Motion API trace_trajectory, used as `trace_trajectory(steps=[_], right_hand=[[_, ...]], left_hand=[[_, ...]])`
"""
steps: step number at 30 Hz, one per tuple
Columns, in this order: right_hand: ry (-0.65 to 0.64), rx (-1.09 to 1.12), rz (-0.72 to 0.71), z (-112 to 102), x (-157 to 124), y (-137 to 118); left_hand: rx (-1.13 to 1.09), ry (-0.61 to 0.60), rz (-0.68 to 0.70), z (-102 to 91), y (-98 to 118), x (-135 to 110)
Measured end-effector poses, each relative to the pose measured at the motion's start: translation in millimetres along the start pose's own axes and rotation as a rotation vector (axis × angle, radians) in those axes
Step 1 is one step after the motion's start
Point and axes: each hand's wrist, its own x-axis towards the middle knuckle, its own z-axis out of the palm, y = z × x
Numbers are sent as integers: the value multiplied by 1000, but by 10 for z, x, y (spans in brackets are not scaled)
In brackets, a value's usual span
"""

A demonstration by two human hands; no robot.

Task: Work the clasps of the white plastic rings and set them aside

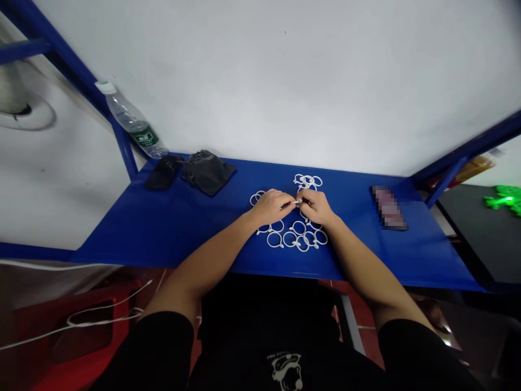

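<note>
Both hands meet over the middle of the blue tabletop. Between their fingertips is a small white ring, seen nearly edge-on. My left hand pinches it from the left, fingers closed. From the other side my right hand grips it, thumb and fingers together. Around and under the hands lie several white plastic rings with small knobs, like curtain rings. A loose ring rests near the front, and a cluster with another ring lies beyond the right hand. Some rings are partly hidden by the hands.
A black drawstring pouch and a flat black item lie at the back left, by a plastic bottle leaning on the blue frame. At right is a blurred-out phone-shaped object. A red stool stands below left.
</note>
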Motion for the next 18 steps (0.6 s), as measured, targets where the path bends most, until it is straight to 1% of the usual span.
trace_trajectory(steps=[2, 4, 6, 8, 10, 12, 13, 15, 18], right_hand=[[-12, -2, 13, -6, 0, 3], [16, -19, 54, -13, 0, 8], [110, -57, 132, -26, 3, 35], [228, -95, 246, -53, 10, 100], [306, -126, 376, -98, 18, 202], [331, -163, 482, -155, 21, 307], [343, -175, 511, -183, 20, 345], [342, -181, 503, -227, 12, 369], [252, -154, 362, -230, -1, 262]], left_hand=[[0, -4, 0, -16, 17, 5], [5, 29, -35, -36, 15, 8], [20, 76, -118, -54, -8, 10], [43, 83, -215, -61, -43, 10], [67, 33, -276, -53, -74, 5], [82, -40, -290, -35, -87, -4], [86, -71, -287, -25, -86, -9], [91, -111, -277, -10, -73, -17], [96, -118, -260, -9, -46, -18]])
